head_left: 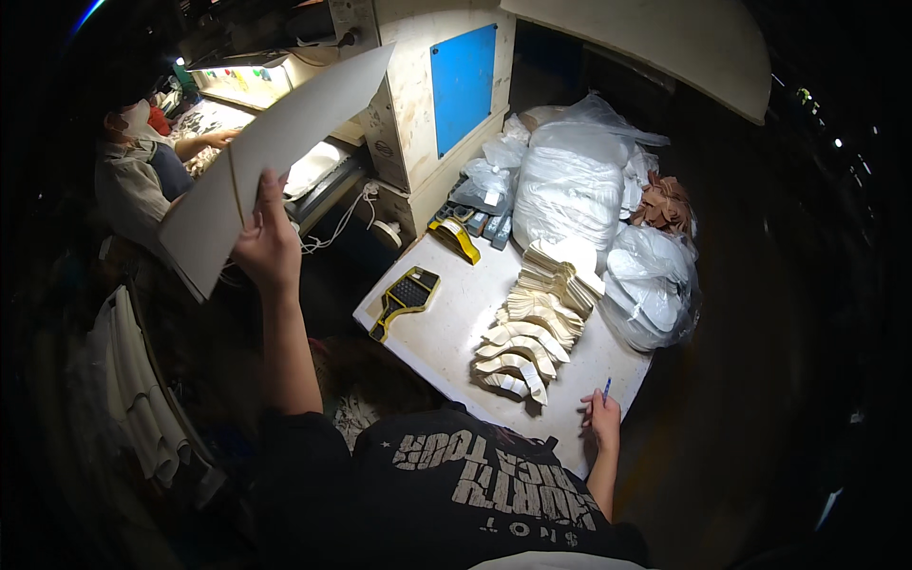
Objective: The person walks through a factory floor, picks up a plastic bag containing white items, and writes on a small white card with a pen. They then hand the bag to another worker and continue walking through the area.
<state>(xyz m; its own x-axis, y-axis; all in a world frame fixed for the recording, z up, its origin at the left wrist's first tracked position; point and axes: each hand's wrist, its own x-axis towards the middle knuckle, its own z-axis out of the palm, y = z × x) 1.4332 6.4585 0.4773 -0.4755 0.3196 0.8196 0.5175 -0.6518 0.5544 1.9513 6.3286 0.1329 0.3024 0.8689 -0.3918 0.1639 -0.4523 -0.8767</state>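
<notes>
My left hand (270,242) is raised at the left, its fingers closed on the edge of a large stiff white sheet (304,119). A thin tan strip or line crosses the sheet near my fingers. At the table's right front edge, my right hand (601,420) grips a blue pen (607,388) that points up. Left of that hand, stacks of curved cream cut pieces (528,332) run in a row across the white table (451,328). A yellow-edged cutting die (407,298) with a black inside lies near the table's left corner.
Behind the pieces stand a big white plastic bundle (570,180), a clear bag of pale pieces (654,290) and brown pieces (667,204). Another yellow die (456,240) sits by a machine with a blue panel (464,87). A masked co-worker (142,176) works beyond my sheet. Pale sheets (142,389) hang lower left.
</notes>
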